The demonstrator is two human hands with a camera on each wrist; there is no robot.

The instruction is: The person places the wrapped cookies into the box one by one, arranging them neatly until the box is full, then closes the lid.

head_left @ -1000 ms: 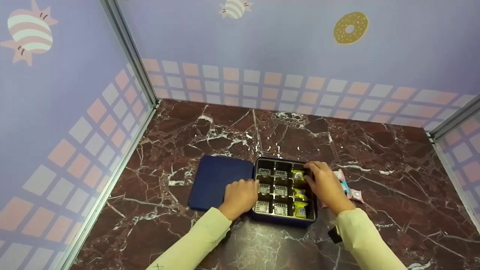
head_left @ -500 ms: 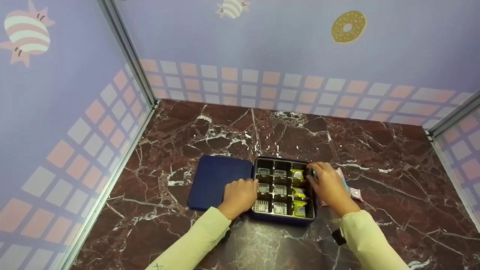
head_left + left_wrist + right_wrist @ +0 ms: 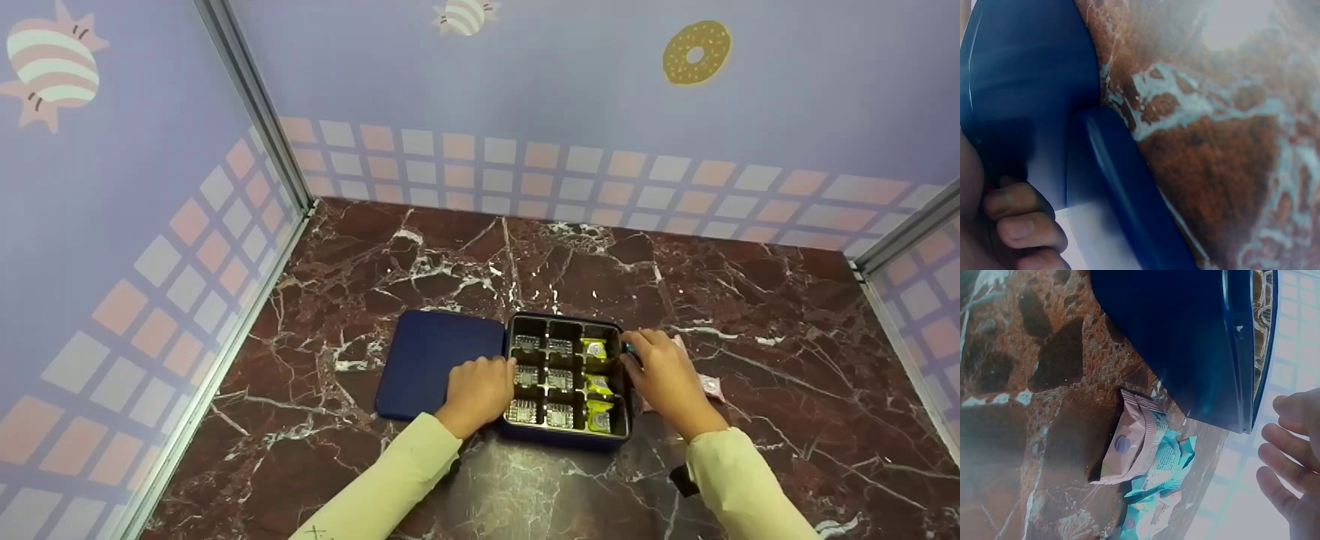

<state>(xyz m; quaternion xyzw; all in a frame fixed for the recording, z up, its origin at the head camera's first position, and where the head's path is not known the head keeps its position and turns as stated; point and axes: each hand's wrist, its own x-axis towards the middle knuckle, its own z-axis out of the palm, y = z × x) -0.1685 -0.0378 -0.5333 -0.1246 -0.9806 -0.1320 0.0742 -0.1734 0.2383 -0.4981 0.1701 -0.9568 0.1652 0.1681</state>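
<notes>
A dark blue tin [image 3: 566, 439] stands uncovered, its divided tray showing rows of compartments. Yellow-wrapped sweets [image 3: 598, 384] occupy the right column; clear ridged bottoms show in the other columns. My left hand [image 3: 478, 390] grips the tin's left edge with curled fingers, over the edge of the blue lid [image 3: 427, 360]. Its fingertips [image 3: 1016, 228] show beside blue metal in the left wrist view. My right hand [image 3: 666, 379] is just off the tin's right rim, its loosely bent fingers holding nothing in the right wrist view. Below them lie a pink packet [image 3: 1131, 439] and a teal packet [image 3: 1165, 464].
Another teal and pink packet [image 3: 1148, 514] lies beside those two. A pink packet [image 3: 710, 386] shows right of my right hand. The brown marble surface [image 3: 450, 262] is bounded by lilac panels [image 3: 562, 82] at the back and sides.
My right hand has drawn back to the right, from over the tin's upper right compartment to outside its rim. A bit of teal now shows by its fingertips. My left hand stays put.
</notes>
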